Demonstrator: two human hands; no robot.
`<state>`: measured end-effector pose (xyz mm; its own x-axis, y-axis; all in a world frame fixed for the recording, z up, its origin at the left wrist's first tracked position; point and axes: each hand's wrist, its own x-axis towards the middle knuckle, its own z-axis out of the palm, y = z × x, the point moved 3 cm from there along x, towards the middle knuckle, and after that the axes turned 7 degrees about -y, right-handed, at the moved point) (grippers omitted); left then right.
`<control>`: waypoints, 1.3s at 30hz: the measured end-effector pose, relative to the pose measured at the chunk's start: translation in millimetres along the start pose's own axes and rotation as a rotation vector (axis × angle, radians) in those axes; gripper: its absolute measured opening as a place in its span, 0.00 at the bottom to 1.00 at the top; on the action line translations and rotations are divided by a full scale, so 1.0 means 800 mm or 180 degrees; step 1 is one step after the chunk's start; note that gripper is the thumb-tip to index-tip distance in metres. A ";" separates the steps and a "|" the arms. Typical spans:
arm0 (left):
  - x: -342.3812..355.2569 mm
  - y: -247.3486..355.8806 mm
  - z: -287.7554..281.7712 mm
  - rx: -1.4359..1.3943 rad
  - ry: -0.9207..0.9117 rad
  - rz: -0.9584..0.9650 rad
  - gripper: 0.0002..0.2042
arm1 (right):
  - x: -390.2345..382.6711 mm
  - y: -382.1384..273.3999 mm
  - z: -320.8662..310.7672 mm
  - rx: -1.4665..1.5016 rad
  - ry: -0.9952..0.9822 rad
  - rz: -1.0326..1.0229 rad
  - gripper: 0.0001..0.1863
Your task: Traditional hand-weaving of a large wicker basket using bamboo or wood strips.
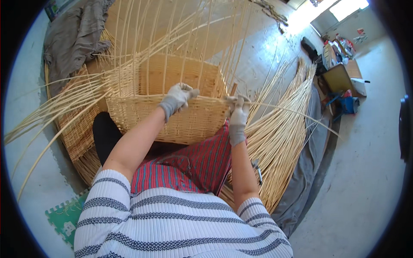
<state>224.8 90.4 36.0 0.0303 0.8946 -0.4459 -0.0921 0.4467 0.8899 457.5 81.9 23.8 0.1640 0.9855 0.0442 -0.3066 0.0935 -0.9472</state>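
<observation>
A square woven basket (pixel 167 122) of pale cane rests before me, with long upright stakes (pixel 165 51) rising from it and many loose ends fanning out leftward. My left hand (pixel 178 98), in a light knitted glove, is closed on the front rim near its middle. My right hand (pixel 237 112), gloved the same, is closed at the front right corner on a long pale strand (pixel 292 110), which runs along the rim and out to the right. A red striped cloth (pixel 198 163) lies over my lap below the basket.
A large bundle of cane (pixel 275 146) lies at right on grey cloth (pixel 292 193). More wickerwork (pixel 77 133) and draped grey fabric (pixel 73 38) are at left, near a green foam mat (pixel 64 219). Boxes and cluttered items (pixel 340 77) stand along the back right.
</observation>
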 end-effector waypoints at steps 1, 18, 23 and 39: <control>0.002 0.011 0.001 0.0244 0.0122 -0.0075 0.13 | 0.002 -0.010 0.005 -0.0148 0.0038 0.0283 0.10; 0.002 0.008 0.084 0.0549 -0.0283 0.1277 0.14 | 0.012 -0.012 -0.066 0.0424 0.0635 0.0250 0.08; 0.023 0.001 0.094 0.1877 -0.0386 0.0216 0.12 | 0.092 -0.078 0.038 -0.2206 -0.0164 -0.1359 0.14; -0.036 -0.005 0.135 0.3664 0.0405 0.3064 0.22 | 0.089 0.039 -0.029 0.2513 0.0350 0.0759 0.19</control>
<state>331.5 64.2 55.9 0.3251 0.8639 0.3846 0.7853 -0.4732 0.3991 481.7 151.6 -10.1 0.0894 0.9758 -0.1996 -0.9056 -0.0038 -0.4242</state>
